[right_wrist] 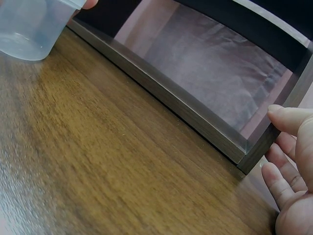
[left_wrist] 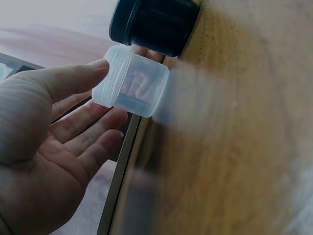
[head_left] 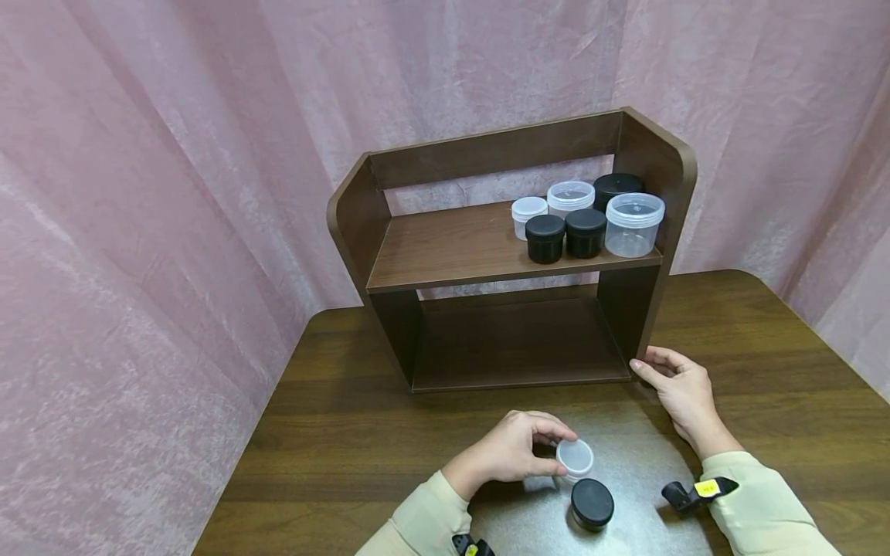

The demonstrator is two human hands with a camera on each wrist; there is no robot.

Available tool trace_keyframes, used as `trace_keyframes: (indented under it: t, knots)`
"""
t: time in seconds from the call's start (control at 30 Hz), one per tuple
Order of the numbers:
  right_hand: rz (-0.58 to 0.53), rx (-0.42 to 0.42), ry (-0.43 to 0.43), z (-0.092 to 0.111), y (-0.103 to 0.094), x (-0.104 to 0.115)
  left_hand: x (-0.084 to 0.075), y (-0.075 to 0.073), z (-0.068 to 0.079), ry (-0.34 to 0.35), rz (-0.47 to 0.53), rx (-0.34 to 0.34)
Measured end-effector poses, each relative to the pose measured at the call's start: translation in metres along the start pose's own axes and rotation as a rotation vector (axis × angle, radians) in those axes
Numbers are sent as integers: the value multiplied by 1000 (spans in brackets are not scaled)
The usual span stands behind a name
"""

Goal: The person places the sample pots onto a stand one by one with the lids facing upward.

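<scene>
My left hand [head_left: 514, 448] pinches the lid of a small clear plastic jar [left_wrist: 144, 83] between thumb and fingers. The jar is upright at the table surface; whether its base touches the wood I cannot tell. Right beside it stands a small black jar [head_left: 592, 503] with a black lid. With thumb and fingers on either side of the panel, my right hand [head_left: 684, 394] grips the lower right front corner of a brown two-tier shelf [head_left: 480, 272]. The right wrist view shows this shelf corner [right_wrist: 249, 156] between the thumb and the fingers.
On the right part of the upper tier stand several lidded jars: a large clear jar [head_left: 631, 232], small black jars [head_left: 545, 241], a white-lidded jar [head_left: 528, 216] and others behind. The shelf stands on a wooden table [head_left: 334, 463] before a pink curtain [head_left: 208, 154].
</scene>
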State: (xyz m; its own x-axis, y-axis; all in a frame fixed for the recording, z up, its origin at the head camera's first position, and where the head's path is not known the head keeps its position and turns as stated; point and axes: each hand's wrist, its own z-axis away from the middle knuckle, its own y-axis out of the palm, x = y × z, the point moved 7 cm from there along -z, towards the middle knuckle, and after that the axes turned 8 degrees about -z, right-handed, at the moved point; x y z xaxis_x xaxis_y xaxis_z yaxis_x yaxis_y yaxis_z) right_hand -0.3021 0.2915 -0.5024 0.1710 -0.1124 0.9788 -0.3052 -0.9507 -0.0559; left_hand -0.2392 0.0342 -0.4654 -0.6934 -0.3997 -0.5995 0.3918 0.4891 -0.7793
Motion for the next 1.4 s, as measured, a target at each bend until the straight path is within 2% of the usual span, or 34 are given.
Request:
trace_keyframes:
  t: [0.33, 0.67, 0.9, 1.13, 1.4]
  knots:
    - [0, 2, 4, 0, -1, 0, 1, -5, 1, -7, 7, -21]
    - [-7, 4, 0, 0, 0, 1, 5, -11, 2, -48, 72, -46]
    - [-6, 3, 3, 1, 0, 1, 5, -24, 5, -62, 116, -98]
    - [-8, 5, 2, 1, 0, 1, 4, -39, 8, -46, 70, -160]
    - [-13, 6, 3, 1, 0, 1, 9, -53, 12, -76, 95, -191]
